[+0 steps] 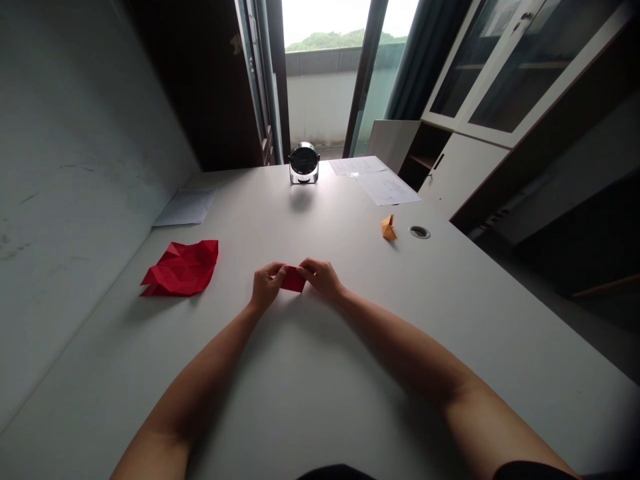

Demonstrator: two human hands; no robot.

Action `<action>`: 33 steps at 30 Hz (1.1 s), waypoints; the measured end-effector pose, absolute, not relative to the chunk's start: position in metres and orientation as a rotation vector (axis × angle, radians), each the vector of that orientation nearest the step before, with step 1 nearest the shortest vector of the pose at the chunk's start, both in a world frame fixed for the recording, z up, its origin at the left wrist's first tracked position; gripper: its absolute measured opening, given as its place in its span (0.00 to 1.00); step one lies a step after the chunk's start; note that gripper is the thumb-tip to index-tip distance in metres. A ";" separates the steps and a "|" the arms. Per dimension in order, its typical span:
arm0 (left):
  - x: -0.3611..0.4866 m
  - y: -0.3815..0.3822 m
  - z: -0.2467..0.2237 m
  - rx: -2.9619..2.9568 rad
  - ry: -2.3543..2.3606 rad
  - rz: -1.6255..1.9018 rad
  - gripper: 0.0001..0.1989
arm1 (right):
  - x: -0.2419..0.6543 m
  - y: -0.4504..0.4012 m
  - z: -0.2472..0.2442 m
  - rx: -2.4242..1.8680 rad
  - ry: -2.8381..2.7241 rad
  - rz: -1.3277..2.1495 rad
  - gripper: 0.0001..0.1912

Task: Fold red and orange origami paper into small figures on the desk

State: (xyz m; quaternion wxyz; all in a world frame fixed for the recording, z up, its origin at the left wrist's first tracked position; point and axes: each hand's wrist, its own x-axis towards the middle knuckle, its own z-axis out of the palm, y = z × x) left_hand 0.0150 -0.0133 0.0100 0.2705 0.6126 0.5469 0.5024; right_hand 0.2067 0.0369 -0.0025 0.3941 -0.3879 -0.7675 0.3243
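Observation:
Between my two hands is a small folded piece of red paper (293,280), held just over the white table (310,373). My left hand (267,283) pinches its left edge, thumb on the near face. At the upper right corner my right hand (320,275) grips the same paper with thumb and fingers. The fingertips behind the paper are hidden. A larger sheet of creased red paper (185,268) lies to the left of my hands. Off to the right stands a small folded orange paper figure (389,228).
A round black and silver device on a stand (304,163) is at the far table edge. White printed sheets (387,187) lie at the back right, and more paper (186,207) lies by the left wall. Near the right edge is a round cable hole (419,232).

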 end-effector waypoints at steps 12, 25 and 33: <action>0.009 -0.011 0.012 1.848 1.551 1.250 0.16 | 0.210 0.039 -0.002 -1.001 -1.911 0.899 0.14; 0.014 -0.009 0.002 1.775 1.391 1.187 0.18 | 0.211 0.044 -0.003 -1.020 -1.696 0.972 0.21; 0.013 -0.009 0.001 1.775 1.381 1.147 0.18 | 0.209 0.042 0.000 -1.010 -1.661 1.030 0.25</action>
